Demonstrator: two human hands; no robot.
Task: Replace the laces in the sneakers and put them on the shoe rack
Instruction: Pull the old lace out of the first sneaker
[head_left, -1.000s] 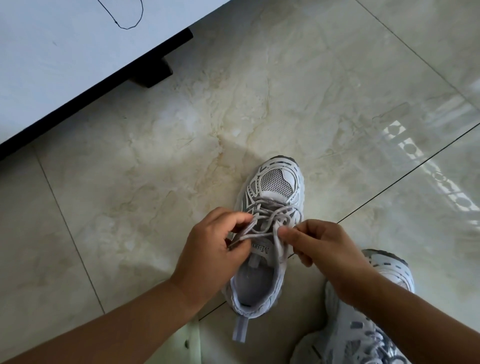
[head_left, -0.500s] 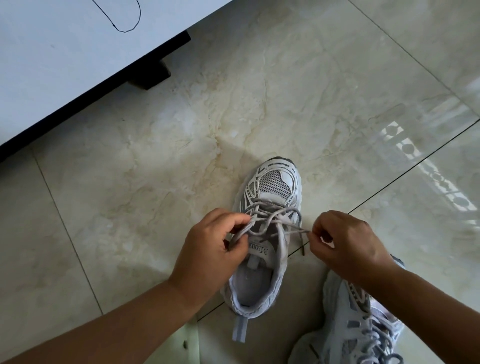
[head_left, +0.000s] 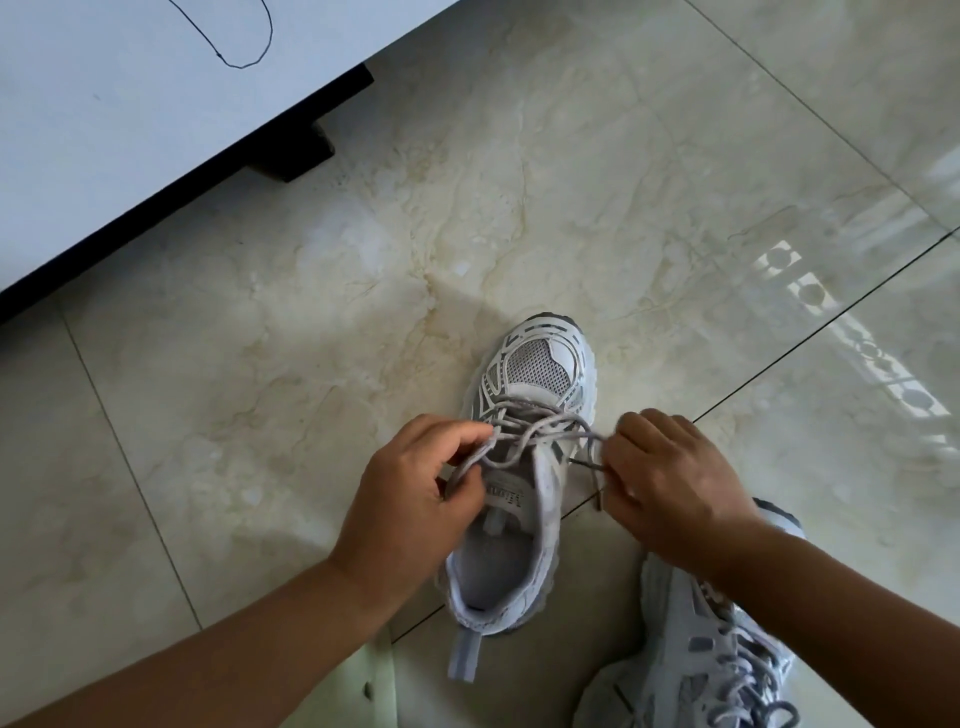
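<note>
A white and grey sneaker (head_left: 537, 374) stands on the tiled floor, toe pointing away from me. Its grey lace (head_left: 540, 426) crosses over the tongue. My left hand (head_left: 415, 499) pinches the lace's left strand beside the tongue. My right hand (head_left: 670, 478) pinches the right strand and holds it taut to the right, with the dark lace tip hanging below the fingers. A second sneaker (head_left: 717, 660), laced in grey, lies at the lower right, partly under my right forearm.
A white cabinet (head_left: 130, 119) on a dark base with a black foot (head_left: 291, 156) fills the upper left. Glossy marble floor tiles (head_left: 571, 182) stretch all around. A pale green object (head_left: 363, 686) shows at the bottom edge between my arms.
My right hand has moved from the middle of the sneaker out to the right, drawing the lace strand taut. My left hand has kept its hold on the left strand.
</note>
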